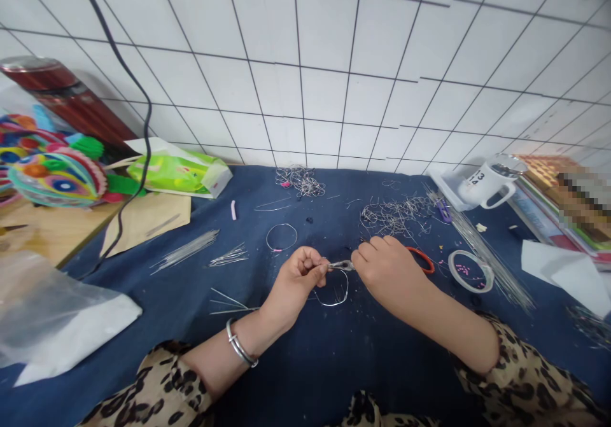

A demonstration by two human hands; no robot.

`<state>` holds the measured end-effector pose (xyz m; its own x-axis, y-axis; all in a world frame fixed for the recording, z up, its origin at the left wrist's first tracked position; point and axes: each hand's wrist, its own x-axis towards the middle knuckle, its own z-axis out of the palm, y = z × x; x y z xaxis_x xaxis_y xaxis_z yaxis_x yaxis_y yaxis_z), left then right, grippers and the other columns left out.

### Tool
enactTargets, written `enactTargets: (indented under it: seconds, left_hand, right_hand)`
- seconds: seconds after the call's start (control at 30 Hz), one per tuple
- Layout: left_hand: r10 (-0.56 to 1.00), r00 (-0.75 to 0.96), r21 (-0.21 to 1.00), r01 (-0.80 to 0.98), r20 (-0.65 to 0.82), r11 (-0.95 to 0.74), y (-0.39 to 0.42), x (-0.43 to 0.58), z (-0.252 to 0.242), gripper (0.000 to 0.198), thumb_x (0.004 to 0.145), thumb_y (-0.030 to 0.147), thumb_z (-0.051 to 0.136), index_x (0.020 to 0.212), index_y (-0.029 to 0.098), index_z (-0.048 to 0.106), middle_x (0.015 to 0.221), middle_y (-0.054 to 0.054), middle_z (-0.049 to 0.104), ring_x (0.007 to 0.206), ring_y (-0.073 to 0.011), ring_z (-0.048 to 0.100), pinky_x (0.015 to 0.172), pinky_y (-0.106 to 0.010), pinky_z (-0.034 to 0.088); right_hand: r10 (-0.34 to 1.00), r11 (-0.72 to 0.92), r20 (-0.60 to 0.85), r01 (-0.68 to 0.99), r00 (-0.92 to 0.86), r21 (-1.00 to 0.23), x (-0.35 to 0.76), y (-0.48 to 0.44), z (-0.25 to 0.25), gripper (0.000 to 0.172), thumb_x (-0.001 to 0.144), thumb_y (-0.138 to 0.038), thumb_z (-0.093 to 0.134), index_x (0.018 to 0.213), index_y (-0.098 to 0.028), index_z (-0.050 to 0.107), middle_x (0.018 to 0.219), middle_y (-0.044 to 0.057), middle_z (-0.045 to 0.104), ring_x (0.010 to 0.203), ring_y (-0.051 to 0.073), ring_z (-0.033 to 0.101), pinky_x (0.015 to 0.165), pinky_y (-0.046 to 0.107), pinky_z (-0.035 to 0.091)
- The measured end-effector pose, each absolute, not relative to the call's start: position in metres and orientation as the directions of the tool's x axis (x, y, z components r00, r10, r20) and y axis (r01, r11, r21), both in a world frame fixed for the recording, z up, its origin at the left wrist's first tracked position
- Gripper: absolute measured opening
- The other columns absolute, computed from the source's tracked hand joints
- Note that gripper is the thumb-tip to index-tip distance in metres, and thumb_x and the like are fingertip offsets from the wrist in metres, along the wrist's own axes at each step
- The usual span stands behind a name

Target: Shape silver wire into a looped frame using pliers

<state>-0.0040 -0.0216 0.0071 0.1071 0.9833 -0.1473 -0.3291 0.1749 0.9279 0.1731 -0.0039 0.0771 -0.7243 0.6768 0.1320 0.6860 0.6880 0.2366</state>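
Note:
Between thumb and fingers, my left hand pinches a thin silver wire loop, which hangs just below my hands. My right hand is wrapped round a pair of pliers with orange-red handles. The jaws point left and meet the wire at my left fingertips. Whether they are closed on it is too small to tell. A finished-looking wire ring with a small pink spot lies beyond my left hand. Bundles of straight wires rest to its left.
Tangled wire and another tangle lie towards the tiled wall. A round dish holds pink beads at right, beside long straight wires. A white mug stands back right. At left are a green packet and a black cable.

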Motion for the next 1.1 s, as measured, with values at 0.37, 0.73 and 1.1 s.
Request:
enactTargets:
  seconds: [0.37,0.73,1.1]
  left_hand:
    - [0.982,0.094,0.92,-0.343,-0.167,0.189,-0.0224,-0.0029,0.006,0.014,0.072,0.016,0.061,0.079,0.017,0.049,0.071,0.002,0.058,0.054,-0.0061,0.048,0.055,-0.02,0.037]
    - [0.979,0.125,0.911,-0.361,-0.164,0.199,-0.0218,-0.0032,0.0069,0.013,0.073,0.013,0.059,0.078,0.016,0.048,0.073,0.002,0.058,0.054,-0.0056,0.048,0.055,-0.02,0.036]
    - [0.977,0.155,0.921,-0.339,-0.149,0.195,-0.0205,-0.0059,0.0057,0.011,0.076,0.015,0.059,0.079,0.016,0.048,0.071,0.003,0.056,0.055,-0.0057,0.048,0.055,-0.019,0.034]
  right_hand:
    - [0.685,0.689,0.112,0.69,-0.72,0.224,0.1716,-0.0046,0.0777,0.013,0.079,-0.006,0.046,0.073,-0.015,0.054,0.069,0.005,0.053,0.067,0.017,0.042,0.06,0.03,0.02]
    - [0.695,0.683,0.108,0.7,-0.711,0.208,0.1713,-0.0055,0.0772,0.012,0.078,-0.006,0.047,0.073,-0.016,0.053,0.069,0.005,0.053,0.066,0.017,0.042,0.058,0.03,0.019]
    - [0.694,0.681,0.121,0.702,-0.709,0.207,0.1726,-0.0056,0.0746,0.013,0.078,-0.007,0.047,0.072,-0.016,0.053,0.069,0.004,0.053,0.066,0.017,0.041,0.058,0.03,0.018]
